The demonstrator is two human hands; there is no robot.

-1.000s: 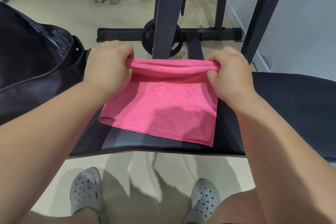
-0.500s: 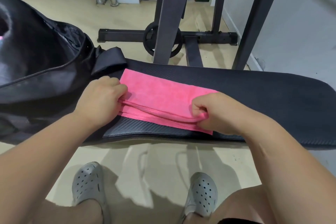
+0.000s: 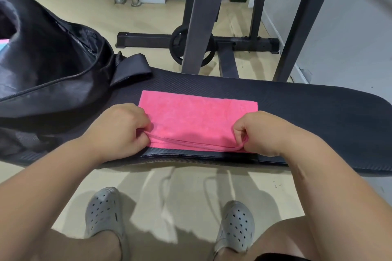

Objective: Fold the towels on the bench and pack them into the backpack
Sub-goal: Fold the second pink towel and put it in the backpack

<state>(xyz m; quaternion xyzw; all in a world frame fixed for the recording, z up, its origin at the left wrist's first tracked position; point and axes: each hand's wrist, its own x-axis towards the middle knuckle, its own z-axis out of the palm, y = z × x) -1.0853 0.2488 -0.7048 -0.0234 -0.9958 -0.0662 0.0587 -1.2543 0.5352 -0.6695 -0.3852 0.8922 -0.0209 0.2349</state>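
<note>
At the centre of the frame, a pink terry-cloth towel (image 3: 197, 116), folded into a flat rectangle, lies on the black padded worktop (image 3: 307, 112), just right of the open black fabric backpack (image 3: 53, 65) in the upper left. The left hand (image 3: 118, 131) and right hand (image 3: 267, 133) each pinch a lower corner, fingers (image 3: 141, 134) curled onto the doubled hem. It looks light, soft and limp, likely to sag open if lifted by one edge; gripping through all layers at both ends should keep the fold.

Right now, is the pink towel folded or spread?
Folded. The pink towel lies doubled on the bench, two stacked edges showing along its near side.
</note>
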